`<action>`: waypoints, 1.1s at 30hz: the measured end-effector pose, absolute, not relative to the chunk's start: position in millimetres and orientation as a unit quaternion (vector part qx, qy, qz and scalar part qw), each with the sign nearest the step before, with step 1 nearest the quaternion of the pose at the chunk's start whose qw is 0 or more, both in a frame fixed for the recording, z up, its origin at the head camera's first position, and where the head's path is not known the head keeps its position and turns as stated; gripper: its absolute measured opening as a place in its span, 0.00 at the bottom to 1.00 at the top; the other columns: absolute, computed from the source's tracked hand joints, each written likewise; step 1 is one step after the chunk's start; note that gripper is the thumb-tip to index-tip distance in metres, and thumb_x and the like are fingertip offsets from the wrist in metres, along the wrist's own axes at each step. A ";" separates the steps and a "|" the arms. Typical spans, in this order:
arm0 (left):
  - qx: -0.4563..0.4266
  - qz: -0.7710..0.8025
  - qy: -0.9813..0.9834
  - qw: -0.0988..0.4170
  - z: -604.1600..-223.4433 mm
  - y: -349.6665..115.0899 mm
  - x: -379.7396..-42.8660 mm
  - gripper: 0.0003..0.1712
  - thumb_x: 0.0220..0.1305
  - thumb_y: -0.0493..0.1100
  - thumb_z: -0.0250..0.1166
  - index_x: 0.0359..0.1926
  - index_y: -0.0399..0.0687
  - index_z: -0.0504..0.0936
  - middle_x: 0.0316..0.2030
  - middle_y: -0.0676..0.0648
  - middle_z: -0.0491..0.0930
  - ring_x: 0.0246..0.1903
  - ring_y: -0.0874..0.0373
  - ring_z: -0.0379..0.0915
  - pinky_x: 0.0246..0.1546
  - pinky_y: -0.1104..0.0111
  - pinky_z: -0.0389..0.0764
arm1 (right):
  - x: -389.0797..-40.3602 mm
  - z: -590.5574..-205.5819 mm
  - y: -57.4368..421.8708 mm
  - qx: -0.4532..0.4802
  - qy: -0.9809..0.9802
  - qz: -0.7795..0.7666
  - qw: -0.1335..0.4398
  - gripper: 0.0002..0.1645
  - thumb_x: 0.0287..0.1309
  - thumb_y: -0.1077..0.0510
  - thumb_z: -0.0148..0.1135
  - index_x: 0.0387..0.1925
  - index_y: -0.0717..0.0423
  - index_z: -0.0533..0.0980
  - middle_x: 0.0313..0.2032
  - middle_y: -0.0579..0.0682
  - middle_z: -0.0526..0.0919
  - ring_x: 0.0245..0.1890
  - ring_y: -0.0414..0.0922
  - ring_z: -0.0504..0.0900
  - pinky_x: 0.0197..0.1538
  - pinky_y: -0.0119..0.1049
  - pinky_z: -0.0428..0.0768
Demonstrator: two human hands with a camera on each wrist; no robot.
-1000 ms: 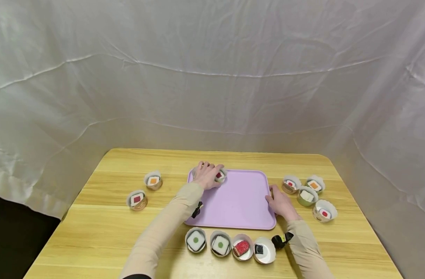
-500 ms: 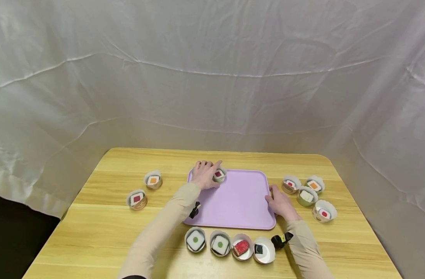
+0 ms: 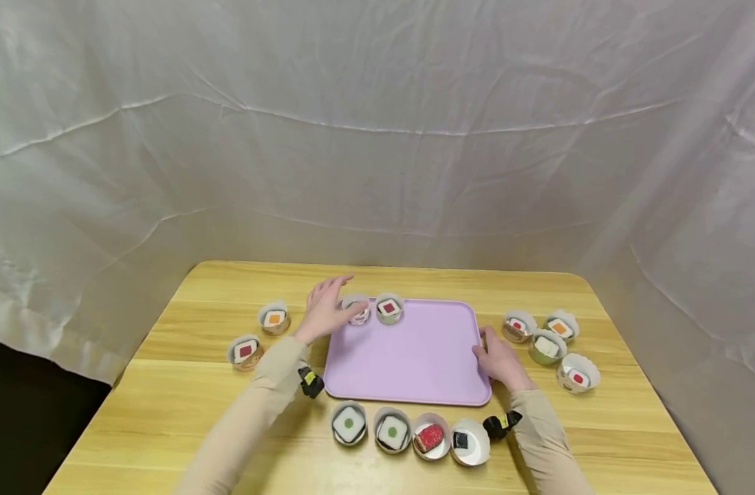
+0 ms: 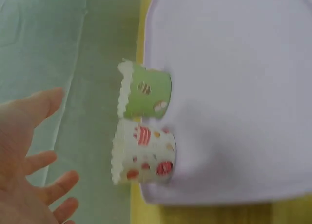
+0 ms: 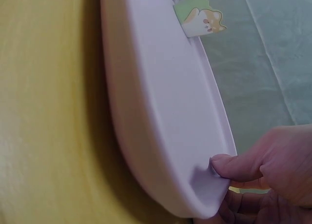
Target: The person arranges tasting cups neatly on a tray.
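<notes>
On the back left of a lilac tray (image 3: 414, 361) stand two paper baking cups side by side. One is white with red cake prints (image 4: 146, 158); the other is green (image 4: 146, 93) and holds a white square with a dark red centre (image 3: 388, 308). My left hand (image 3: 324, 313) is just left of the white cup, fingers spread and thumb overlapping that cup in the head view. In its wrist view, air shows between the hand and both cups. My right hand (image 3: 500, 359) grips the tray's right side, thumb (image 5: 229, 166) over the rim and fingers outside it.
A row of several filled cups (image 3: 392, 431) stands close along the tray's front edge. Two more cups (image 3: 274, 317) are on the wooden table (image 3: 167, 412) at left. Several cups (image 3: 546, 346) cluster just right of my right hand. A pale curtain (image 3: 377, 137) surrounds the table.
My left hand has let go and drawn back leftward from the cups, bringing the white cup into sight. The right hand stays at the tray's right side.
</notes>
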State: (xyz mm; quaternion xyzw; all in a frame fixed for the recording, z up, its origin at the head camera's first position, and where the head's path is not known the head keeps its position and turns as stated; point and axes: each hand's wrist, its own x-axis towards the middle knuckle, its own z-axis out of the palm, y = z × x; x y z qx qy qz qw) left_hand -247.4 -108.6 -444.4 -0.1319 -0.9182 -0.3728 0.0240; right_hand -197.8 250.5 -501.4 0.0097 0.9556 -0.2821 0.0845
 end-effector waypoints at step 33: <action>0.075 -0.364 -0.928 0.027 -470.1 -200.6 -239.0 0.61 0.50 0.48 0.79 0.76 0.44 0.50 0.75 0.30 0.36 0.72 0.28 0.34 0.68 0.35 0.56 | -199.3 -505.1 248.2 0.014 0.953 -0.289 0.087 0.26 0.72 0.58 0.49 0.65 0.69 0.62 0.54 0.76 0.77 0.49 0.64 0.82 0.53 0.57 0.78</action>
